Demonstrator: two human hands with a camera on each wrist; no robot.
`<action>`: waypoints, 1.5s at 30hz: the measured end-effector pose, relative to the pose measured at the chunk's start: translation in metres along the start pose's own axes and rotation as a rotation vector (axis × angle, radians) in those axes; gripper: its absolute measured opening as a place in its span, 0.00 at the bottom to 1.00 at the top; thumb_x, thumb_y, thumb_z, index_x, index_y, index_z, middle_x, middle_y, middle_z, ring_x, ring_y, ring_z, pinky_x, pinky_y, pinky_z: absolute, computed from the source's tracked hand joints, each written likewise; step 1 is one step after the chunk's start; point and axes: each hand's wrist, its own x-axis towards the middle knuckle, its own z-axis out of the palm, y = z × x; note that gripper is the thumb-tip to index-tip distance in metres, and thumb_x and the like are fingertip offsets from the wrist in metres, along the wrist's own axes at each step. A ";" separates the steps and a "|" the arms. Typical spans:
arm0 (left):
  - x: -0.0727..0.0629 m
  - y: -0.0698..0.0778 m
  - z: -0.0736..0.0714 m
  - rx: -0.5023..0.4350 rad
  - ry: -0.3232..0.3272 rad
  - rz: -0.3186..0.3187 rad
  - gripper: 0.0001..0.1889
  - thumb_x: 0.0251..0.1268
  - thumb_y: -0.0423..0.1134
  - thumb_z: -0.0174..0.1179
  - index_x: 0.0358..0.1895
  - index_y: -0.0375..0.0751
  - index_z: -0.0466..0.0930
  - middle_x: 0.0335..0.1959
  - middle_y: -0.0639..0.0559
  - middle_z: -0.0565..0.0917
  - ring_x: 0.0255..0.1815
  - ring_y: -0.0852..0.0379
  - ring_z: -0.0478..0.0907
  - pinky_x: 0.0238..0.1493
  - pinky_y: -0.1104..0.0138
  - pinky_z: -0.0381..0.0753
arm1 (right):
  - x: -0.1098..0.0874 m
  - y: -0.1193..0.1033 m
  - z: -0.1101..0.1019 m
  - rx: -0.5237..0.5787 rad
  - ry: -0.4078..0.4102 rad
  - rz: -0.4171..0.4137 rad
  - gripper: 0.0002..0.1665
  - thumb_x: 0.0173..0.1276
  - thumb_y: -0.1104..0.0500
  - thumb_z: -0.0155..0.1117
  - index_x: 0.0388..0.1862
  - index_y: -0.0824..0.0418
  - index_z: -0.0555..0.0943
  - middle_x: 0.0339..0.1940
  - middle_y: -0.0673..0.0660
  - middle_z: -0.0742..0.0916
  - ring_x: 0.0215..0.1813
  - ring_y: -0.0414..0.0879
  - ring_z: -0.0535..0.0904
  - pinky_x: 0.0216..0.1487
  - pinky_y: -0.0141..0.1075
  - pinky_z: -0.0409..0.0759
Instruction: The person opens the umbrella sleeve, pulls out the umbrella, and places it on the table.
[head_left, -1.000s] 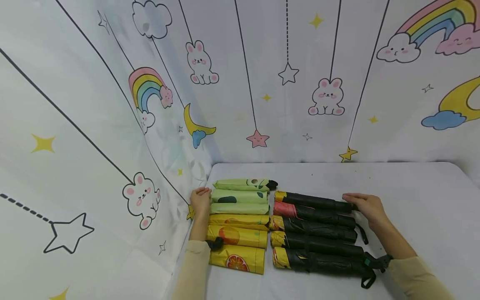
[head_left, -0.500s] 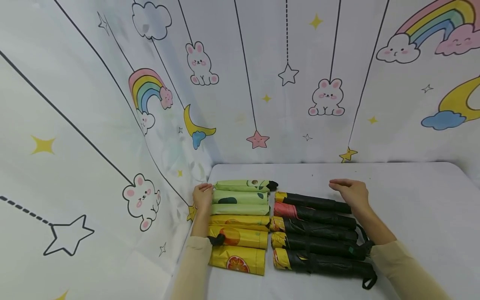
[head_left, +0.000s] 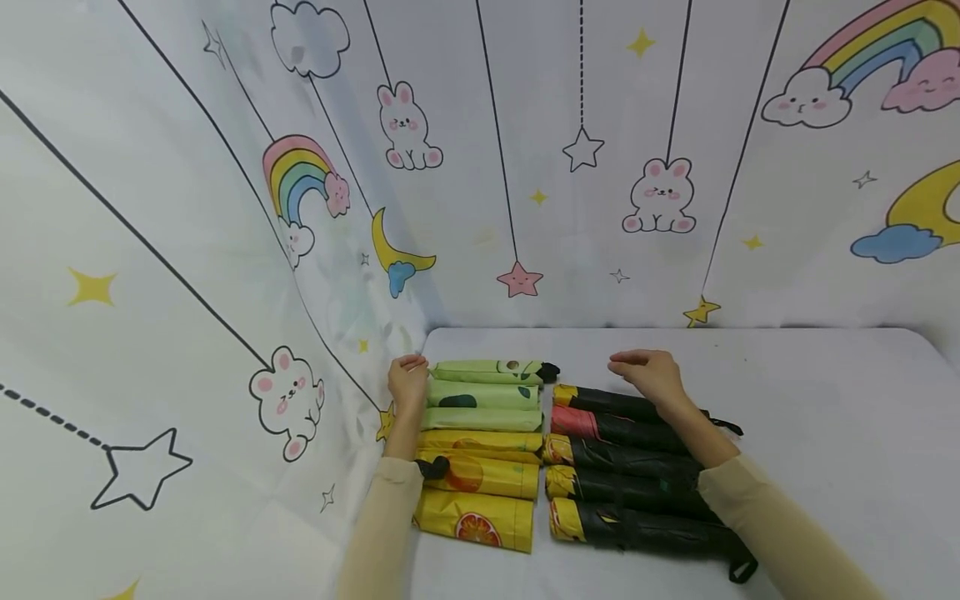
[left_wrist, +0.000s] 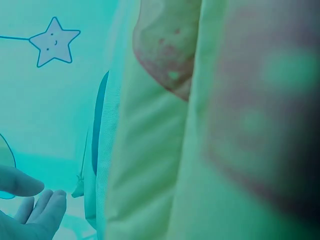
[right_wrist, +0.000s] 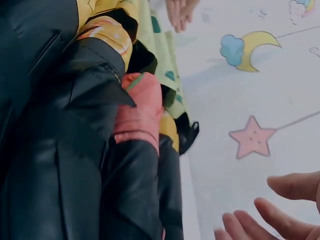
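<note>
Two columns of folded umbrellas lie on the white table. In the left column are green umbrellas (head_left: 480, 396) with an avocado print and yellow umbrellas (head_left: 480, 478) with orange slices. The right column holds black umbrellas (head_left: 637, 487) with yellow ends, one with a red end (head_left: 574, 421). My left hand (head_left: 408, 385) is beside the left ends of the green ones, its fingers extended in the left wrist view; contact cannot be told. Above the back black umbrella, my right hand (head_left: 651, 379) hovers with fingers extended and holds nothing. My right forearm hides parts of the black ones.
A white wall cloth (head_left: 570, 242) printed with rabbits, stars and rainbows closes off the back and left. The table (head_left: 840, 433) stretches to the right of the umbrellas. Dark straps (head_left: 744, 570) stick out at the right ends.
My right hand has moved from the right ends of the black umbrellas leftward and toward the back. My left hand has shifted slightly toward the back. The umbrellas look unmoved.
</note>
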 end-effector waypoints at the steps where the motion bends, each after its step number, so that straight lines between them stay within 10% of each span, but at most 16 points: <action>1: 0.001 0.000 0.001 0.004 0.002 -0.008 0.15 0.75 0.27 0.58 0.61 0.29 0.76 0.57 0.35 0.82 0.62 0.39 0.81 0.61 0.55 0.83 | 0.002 -0.001 0.004 -0.002 -0.005 -0.005 0.25 0.76 0.50 0.67 0.60 0.68 0.85 0.62 0.69 0.85 0.60 0.62 0.83 0.61 0.53 0.83; 32: 0.017 -0.010 0.020 0.105 0.072 -0.062 0.17 0.68 0.23 0.57 0.58 0.26 0.75 0.56 0.34 0.79 0.59 0.37 0.76 0.61 0.49 0.78 | 0.065 0.009 0.079 -0.133 -0.122 0.071 0.27 0.73 0.48 0.70 0.58 0.69 0.85 0.51 0.68 0.89 0.49 0.58 0.89 0.48 0.46 0.89; 45: 0.024 -0.013 0.018 -0.066 -0.001 -0.091 0.15 0.74 0.22 0.54 0.60 0.25 0.73 0.52 0.37 0.80 0.63 0.38 0.77 0.63 0.53 0.81 | 0.071 -0.002 0.103 -0.242 -0.237 -0.003 0.30 0.71 0.52 0.70 0.64 0.71 0.82 0.52 0.67 0.89 0.43 0.53 0.89 0.52 0.51 0.86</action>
